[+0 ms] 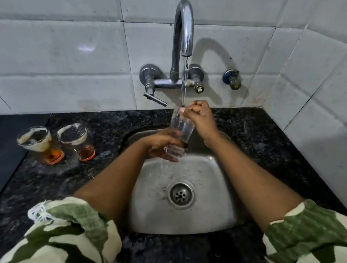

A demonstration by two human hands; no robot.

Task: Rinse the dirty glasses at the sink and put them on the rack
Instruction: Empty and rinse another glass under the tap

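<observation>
Rinsing a clear glass under the running tap over the sink: left hand grips its base, right hand pinches the rim. Two dirty glasses sit on the bench, left of the sink.

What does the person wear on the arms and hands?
Both hands, left hand and right hand, are bare: no gloves, and no rings or watch visible. The forearms are bare too. Near the elbows, the left sleeve and right sleeve are loose fabric with a green and cream patchy pattern.
</observation>
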